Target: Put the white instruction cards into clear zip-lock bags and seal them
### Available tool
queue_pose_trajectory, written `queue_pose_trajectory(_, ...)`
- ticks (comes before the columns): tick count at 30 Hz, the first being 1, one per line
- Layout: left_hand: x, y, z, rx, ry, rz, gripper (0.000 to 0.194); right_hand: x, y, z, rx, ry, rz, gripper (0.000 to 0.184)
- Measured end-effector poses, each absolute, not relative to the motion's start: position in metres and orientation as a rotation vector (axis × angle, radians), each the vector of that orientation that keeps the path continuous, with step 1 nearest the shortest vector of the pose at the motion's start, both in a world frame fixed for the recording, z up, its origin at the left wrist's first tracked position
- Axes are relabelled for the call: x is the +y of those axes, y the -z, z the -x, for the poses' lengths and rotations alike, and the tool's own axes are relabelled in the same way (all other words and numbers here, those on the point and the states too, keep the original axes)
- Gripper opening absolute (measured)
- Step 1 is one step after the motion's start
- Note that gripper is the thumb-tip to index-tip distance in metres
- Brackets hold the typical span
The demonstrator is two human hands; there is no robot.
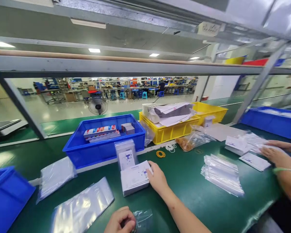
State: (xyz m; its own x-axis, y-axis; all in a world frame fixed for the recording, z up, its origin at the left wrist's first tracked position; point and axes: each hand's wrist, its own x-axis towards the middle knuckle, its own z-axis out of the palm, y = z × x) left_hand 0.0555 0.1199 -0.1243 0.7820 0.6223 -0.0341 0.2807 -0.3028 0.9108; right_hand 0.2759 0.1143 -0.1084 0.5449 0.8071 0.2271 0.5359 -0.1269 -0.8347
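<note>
Toward the bench's [184, 176] near edge, I am logging hands apart: right hand [158, 178] gripping the white printed stack [134, 178] by its right end, left hand [120, 221] resting curled at a small clear bag [145, 220], hold unclear. I am judging this as picking, next calling for clean separation.

The head camera is looking forward and down from the person's own head, close above the green worktop [184, 173]. It is catching the left hand [121, 220] at the bottom edge and the right hand [158, 178] slightly farther off. Higher up, the view is facing beneath a metal rail [135, 67] (running nearly level across it) toward workstations [126, 89] well away across the room.
</note>
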Motion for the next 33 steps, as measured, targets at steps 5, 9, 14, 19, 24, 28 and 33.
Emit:
queue_pose_trajectory(5, 0.111, 0.110, -0.058, 0.744, -0.514, -1.888, 0.033, 0.113, 0.106, -0.279, -0.969, -0.535, 1.527, 0.061)
queue_pose_trajectory(9, 0.111, 0.112, -0.057, 0.729, -0.582, -1.817, 0.024, 0.107, 0.097, -0.273, -0.906, -0.713, 1.391, 0.061)
queue_pose_trajectory(14, 0.112, 0.112, -0.055, 0.752, -0.633, -1.696, 0.018, 0.097, 0.086, -0.266, -0.927, -0.930, 1.382, 0.050)
queue_pose_trajectory(19, 0.111, 0.110, -0.056, 0.682, -0.667, -1.660, 0.016, 0.095, 0.084, -0.265, -0.910, -0.972, 1.456, 0.048)
queue_pose_trajectory(24, 0.110, 0.112, -0.057, 0.748, -0.637, -1.689, 0.009, 0.093, 0.079, -0.261, -1.241, -1.008, 1.491, 0.038)
queue_pose_trajectory(28, 0.110, 0.114, -0.059, 0.780, -0.697, -1.631, 0.009, 0.088, 0.076, -0.255, -1.814, -1.153, 1.385, 0.033)
queue_pose_trajectory(33, 0.108, 0.114, -0.061, 0.798, -0.794, -1.487, 0.013, 0.085, 0.078, -0.248, -2.038, -1.520, 1.165, 0.028)
